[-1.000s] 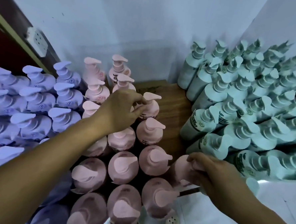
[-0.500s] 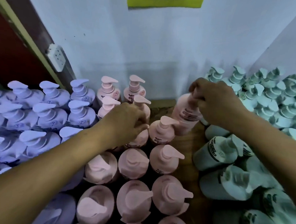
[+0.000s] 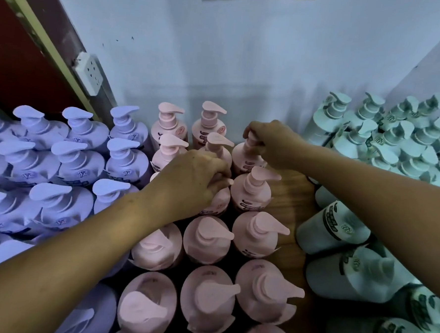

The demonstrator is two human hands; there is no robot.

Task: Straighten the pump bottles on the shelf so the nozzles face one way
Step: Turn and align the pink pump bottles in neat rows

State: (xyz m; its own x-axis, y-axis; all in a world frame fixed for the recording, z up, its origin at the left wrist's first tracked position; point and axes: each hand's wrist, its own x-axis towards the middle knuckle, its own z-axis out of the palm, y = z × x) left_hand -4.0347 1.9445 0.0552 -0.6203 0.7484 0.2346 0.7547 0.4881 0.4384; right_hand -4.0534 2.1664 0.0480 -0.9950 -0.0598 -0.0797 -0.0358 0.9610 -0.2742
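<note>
Three groups of pump bottles are seen on a wooden shelf against a pale wall. Purple bottles are at the left, pink pump bottles in the middle and pale green bottles at the right. The pink ones are set in three columns, and the nozzles that can be seen are turned to the right.

The left hand is curled over the pump head of the middle pink bottle, in the centre column. Its nozzle is largely hidden, and only a tip is shown past the fingers. The right hand is closed around the pump of the rear pink bottle, at the back of the right column, with the pump neck pinched between thumb and fingers. Which way that nozzle is turned cannot be told. Both bottles are upright.

The green nozzles are turned various ways. A white socket is fixed to the frame at the left.
</note>
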